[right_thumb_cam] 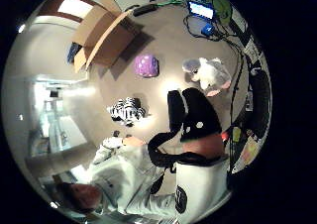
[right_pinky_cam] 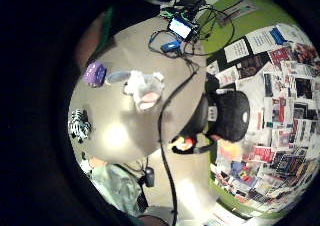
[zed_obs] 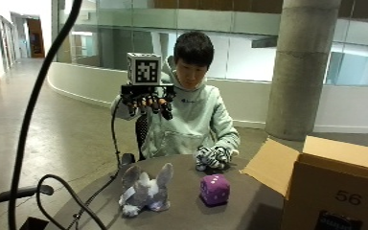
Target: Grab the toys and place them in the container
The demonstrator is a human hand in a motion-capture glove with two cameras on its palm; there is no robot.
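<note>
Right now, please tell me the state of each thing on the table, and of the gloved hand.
Right hand: raised above the table, fingers hanging relaxed, holding nothing.
Bunny: lying on the table, not held.
Purple die: resting on the table.
Zebra: on the table's far edge.
Box: flaps open.

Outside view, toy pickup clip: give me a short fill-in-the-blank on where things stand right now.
1. The gloved right hand is raised above the table and holds ____.
2. The purple plush dice sits between the grey bunny toy and the open ____ box.
3. The bare hand rests on the ____ plush.

Missing words: nothing; cardboard; zebra
</note>
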